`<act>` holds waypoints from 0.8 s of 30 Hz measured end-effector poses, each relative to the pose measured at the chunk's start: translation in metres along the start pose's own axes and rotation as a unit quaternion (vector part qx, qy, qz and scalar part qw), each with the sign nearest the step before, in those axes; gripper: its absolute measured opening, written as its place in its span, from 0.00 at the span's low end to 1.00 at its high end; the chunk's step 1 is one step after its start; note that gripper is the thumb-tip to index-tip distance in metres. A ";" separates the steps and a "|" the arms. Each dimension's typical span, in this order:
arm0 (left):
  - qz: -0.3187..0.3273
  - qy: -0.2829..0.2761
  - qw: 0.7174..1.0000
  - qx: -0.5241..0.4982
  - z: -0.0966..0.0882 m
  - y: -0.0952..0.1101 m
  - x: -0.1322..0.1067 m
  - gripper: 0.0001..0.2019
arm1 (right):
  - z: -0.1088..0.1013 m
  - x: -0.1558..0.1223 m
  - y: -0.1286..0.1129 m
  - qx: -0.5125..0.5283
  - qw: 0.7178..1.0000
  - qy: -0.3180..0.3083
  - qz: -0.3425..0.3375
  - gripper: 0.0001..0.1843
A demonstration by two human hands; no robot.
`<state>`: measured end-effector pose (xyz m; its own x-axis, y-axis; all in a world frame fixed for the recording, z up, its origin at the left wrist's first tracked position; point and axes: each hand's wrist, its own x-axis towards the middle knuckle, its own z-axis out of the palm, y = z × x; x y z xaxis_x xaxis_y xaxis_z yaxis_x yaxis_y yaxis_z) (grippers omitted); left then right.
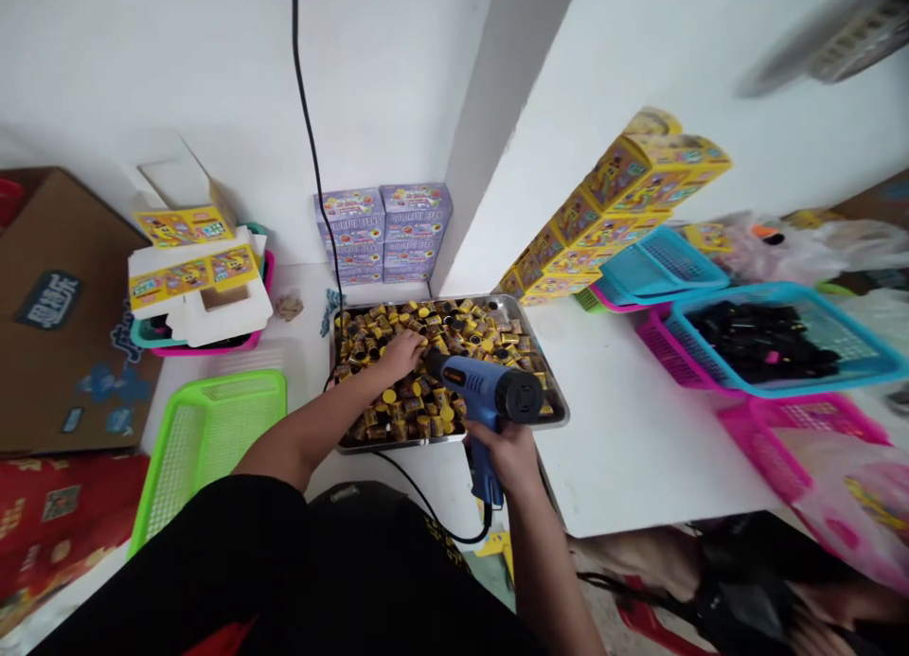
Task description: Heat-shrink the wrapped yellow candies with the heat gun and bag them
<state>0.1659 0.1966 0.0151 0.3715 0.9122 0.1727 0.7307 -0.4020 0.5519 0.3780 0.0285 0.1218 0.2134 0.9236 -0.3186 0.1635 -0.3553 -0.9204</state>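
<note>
Your right hand is wrapped around the handle of the blue heat gun, its nozzle over the small yellow-capped jars heaped in the metal tray on the worktop. Your left hand is among the jars just beside the nozzle; whether its fingers grip one, I cannot tell. Angle the nozzle away from those fingers, sweep evenly, and keep the black cord slack.
</note>
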 end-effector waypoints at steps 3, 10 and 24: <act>0.042 0.034 0.998 -0.034 -0.013 -0.013 -0.029 0.10 | 0.007 -0.003 -0.002 0.005 0.999 -0.021 0.027 0.20; -0.083 0.108 0.989 0.048 -0.037 -0.056 -0.110 0.09 | 0.012 -0.022 -0.014 -0.114 0.993 0.004 0.017 0.15; -0.157 0.059 0.986 -0.016 -0.031 -0.045 -0.183 0.18 | 0.144 0.104 -0.092 -0.034 0.995 -0.050 -0.077 0.20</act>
<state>0.0469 0.0508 -0.0159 0.0585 0.9950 0.0815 0.7796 -0.0965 0.6189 0.2465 0.1781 0.1403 0.0850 0.9762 -0.1997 0.2530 -0.2150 -0.9433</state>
